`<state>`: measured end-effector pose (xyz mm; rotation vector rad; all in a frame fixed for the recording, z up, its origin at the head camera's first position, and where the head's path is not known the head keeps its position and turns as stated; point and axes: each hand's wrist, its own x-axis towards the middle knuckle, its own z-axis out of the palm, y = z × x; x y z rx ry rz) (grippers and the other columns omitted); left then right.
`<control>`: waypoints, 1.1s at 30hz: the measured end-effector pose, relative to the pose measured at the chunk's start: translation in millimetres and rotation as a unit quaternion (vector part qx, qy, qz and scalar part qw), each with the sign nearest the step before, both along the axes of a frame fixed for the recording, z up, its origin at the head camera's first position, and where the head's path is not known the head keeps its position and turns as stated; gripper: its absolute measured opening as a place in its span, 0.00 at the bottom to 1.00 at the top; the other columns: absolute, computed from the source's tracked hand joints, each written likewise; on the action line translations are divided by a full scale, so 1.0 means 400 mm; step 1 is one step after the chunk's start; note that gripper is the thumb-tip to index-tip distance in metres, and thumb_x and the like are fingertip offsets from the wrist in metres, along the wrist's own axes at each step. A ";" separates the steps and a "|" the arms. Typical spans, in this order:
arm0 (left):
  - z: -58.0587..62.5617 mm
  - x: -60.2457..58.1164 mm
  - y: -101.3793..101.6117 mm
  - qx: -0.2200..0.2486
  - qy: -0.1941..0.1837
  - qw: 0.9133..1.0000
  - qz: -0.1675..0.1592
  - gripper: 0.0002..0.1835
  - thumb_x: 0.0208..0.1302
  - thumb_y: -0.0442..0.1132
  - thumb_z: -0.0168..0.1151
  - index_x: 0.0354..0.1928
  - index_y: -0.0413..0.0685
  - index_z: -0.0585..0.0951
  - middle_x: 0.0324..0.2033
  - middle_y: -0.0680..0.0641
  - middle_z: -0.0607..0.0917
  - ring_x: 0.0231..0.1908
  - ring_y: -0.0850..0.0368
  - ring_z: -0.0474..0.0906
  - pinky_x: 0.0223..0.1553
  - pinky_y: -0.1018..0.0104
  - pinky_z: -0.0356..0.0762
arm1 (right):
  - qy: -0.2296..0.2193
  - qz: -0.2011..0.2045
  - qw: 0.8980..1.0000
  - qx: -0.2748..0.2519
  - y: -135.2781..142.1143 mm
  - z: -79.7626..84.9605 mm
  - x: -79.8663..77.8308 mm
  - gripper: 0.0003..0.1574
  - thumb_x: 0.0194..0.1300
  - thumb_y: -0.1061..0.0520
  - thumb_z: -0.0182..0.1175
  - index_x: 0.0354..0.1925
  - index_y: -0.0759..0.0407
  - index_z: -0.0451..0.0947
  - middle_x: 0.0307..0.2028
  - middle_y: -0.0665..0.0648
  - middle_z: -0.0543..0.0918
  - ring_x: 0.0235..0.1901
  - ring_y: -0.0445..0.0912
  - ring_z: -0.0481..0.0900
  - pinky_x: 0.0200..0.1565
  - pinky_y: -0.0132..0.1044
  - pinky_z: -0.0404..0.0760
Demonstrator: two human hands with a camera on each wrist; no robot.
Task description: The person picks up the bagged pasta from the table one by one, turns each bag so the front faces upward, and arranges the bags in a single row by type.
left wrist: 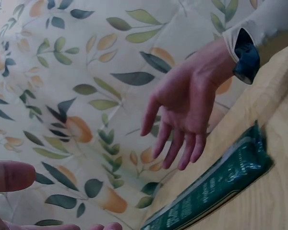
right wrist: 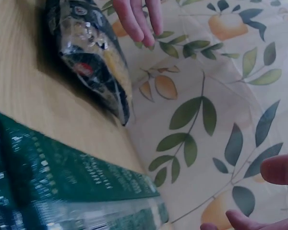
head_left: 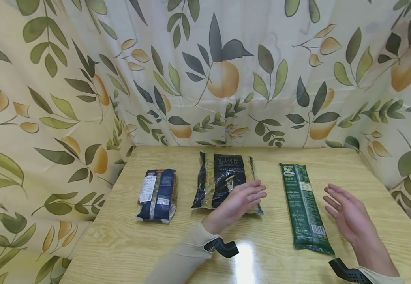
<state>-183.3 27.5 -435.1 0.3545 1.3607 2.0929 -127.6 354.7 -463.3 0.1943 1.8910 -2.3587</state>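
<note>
My left hand [head_left: 239,201] hovers over the lower right of a black bag of penne pasta [head_left: 223,181], fingers extended and holding nothing. To the right, my right hand [head_left: 349,215] is held with loosely straight fingers beside a long green packet of spaghetti [head_left: 304,207], apart from it. That packet [left wrist: 216,182] also shows in the left wrist view, below the right hand [left wrist: 182,110]. In the right wrist view the green packet [right wrist: 72,177] lies near the camera, with the penne bag [right wrist: 91,52] behind it and left-hand fingers [right wrist: 137,19] above.
A smaller dark blue packet with a white label [head_left: 156,195] lies at the left of the wooden table [head_left: 120,244]. A curtain with leaves and fruit [head_left: 223,79] hangs behind the table and along its sides. Black bands [head_left: 223,247] sit on both wrists.
</note>
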 end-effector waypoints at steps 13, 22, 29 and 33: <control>-0.074 0.045 0.072 -0.054 -0.037 0.998 -0.004 0.30 0.78 0.37 0.49 0.76 0.29 0.60 0.74 0.31 0.67 0.74 0.32 0.64 0.79 0.45 0.59 | -0.101 0.014 0.994 0.037 -0.004 -0.026 0.011 0.52 0.81 0.35 0.41 0.83 0.51 0.24 0.69 0.28 0.54 0.83 0.56 0.24 0.82 0.55 0.30; -0.110 0.086 0.134 -0.096 -0.035 0.995 0.006 0.36 0.72 0.36 0.58 0.77 0.31 0.60 0.75 0.31 0.66 0.75 0.37 0.64 0.79 0.44 0.59 | -0.117 0.026 0.991 0.055 -0.011 -0.040 0.023 0.52 0.82 0.35 0.39 0.82 0.56 0.22 0.82 0.49 0.21 0.81 0.59 0.20 0.82 0.54 0.30; -0.123 0.105 0.166 -0.138 -0.020 0.990 -0.006 0.39 0.71 0.39 0.61 0.79 0.37 0.58 0.79 0.38 0.61 0.79 0.40 0.58 0.79 0.43 0.57 | -0.112 0.035 0.991 0.057 -0.025 -0.034 0.033 0.51 0.84 0.37 0.37 0.81 0.58 0.21 0.83 0.45 0.26 0.82 0.58 0.21 0.83 0.51 0.29; -0.131 0.109 0.180 -0.134 -0.030 0.991 -0.006 0.41 0.69 0.39 0.62 0.80 0.38 0.57 0.79 0.38 0.59 0.80 0.40 0.55 0.79 0.43 0.56 | -0.116 0.039 0.991 0.056 -0.027 -0.040 0.035 0.51 0.84 0.38 0.37 0.81 0.58 0.21 0.82 0.51 0.20 0.81 0.59 0.20 0.82 0.51 0.28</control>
